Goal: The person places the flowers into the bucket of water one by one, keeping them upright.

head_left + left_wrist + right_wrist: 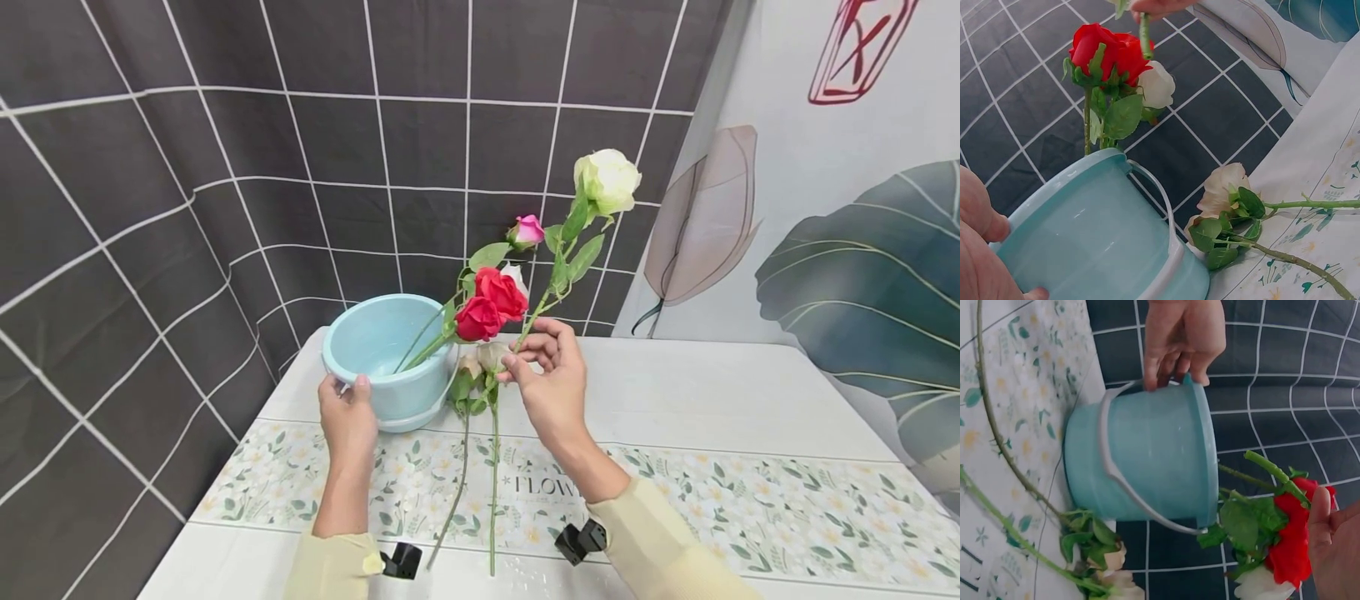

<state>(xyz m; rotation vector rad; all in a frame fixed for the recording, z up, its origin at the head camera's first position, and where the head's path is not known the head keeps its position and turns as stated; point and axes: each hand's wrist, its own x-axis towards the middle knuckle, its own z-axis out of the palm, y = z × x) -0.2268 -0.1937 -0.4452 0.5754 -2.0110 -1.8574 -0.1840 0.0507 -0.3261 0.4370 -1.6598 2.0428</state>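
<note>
My left hand (348,421) grips the near rim of a light blue bucket (408,404), thumb over the edge. The bucket leans slightly, its pale handle (1107,440) hanging down the side. Two red roses (491,302), a white rose (1157,85) and a pink rosebud (528,231) lean out over its right rim, stems inside. To the right of the bucket, my right hand (551,379) pinches the stem of a greenish-white rose (609,181), bloom raised up and right. The cut end of that stem (1263,464) points toward the bucket in the right wrist view.
Two pale roses (1225,190) lie on the table beside the bucket, their long stems (493,483) stretching toward the near edge. The white table (675,392) carries a floral printed band. Behind it hangs a dark grid-patterned curtain (420,142), with a leaf-printed backdrop (862,275) at right.
</note>
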